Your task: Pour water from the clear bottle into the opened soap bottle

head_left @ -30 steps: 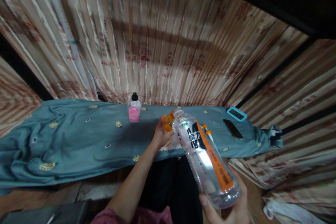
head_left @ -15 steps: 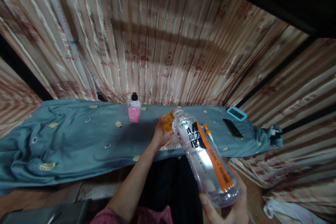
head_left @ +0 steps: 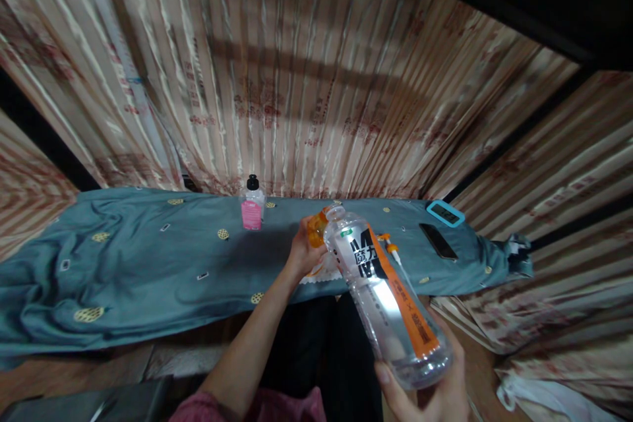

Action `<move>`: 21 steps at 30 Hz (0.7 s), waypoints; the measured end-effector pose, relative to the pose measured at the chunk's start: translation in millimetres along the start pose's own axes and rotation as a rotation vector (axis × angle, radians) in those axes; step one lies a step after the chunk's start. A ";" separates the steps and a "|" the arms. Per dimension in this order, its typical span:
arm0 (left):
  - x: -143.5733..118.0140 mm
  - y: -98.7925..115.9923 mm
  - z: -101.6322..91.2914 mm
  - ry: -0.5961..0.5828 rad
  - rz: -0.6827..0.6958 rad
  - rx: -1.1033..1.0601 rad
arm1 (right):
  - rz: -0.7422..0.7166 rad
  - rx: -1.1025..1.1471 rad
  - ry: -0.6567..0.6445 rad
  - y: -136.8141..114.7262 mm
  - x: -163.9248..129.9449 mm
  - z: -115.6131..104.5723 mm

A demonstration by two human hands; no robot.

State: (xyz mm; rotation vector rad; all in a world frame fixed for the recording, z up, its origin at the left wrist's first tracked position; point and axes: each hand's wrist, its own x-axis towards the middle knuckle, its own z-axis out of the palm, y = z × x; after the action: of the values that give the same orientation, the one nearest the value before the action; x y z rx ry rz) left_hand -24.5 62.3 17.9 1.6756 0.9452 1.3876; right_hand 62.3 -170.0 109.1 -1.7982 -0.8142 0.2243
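My right hand point(head_left: 438, 390) is wrapped round the base of a clear plastic drink bottle point(head_left: 383, 303) with an orange and black label. The bottle is tilted, its capless mouth pointing up and to the left, away from me. My left hand point(head_left: 302, 252) is closed on a small see-through orange container point(head_left: 317, 229), held right beside the bottle's mouth. Whether the two touch I cannot tell. Partly hidden below them lies a white scallop-edged sheet point(head_left: 324, 271) with orange marks. Behind the bottle, a white stick-like thing with orange parts point(head_left: 392, 248) shows in part.
A pink-labelled bottle with a black cap point(head_left: 252, 206) stands on the grey-green cloth point(head_left: 148, 264). To the right lie a dark phone point(head_left: 438, 241) and a blue-framed digital clock point(head_left: 446, 213). Patterned curtains point(head_left: 297, 79) hang behind and at both sides.
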 end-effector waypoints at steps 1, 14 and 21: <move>0.0 -0.1 -0.1 0.000 -0.004 0.000 | 0.002 0.000 -0.005 0.1 0.0 -0.2; -0.2 -1.1 0.9 0.015 -0.007 -0.035 | 0.081 0.013 -0.006 -3.4 1.8 -0.5; -0.2 -3.0 2.1 0.009 0.010 -0.048 | 0.020 -0.014 -0.004 4.8 2.0 -0.6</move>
State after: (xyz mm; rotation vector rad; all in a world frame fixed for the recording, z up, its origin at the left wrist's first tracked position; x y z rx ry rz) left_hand -22.7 63.4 14.8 1.6418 0.9026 1.4146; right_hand 66.1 -170.1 105.6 -1.8204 -0.8021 0.2356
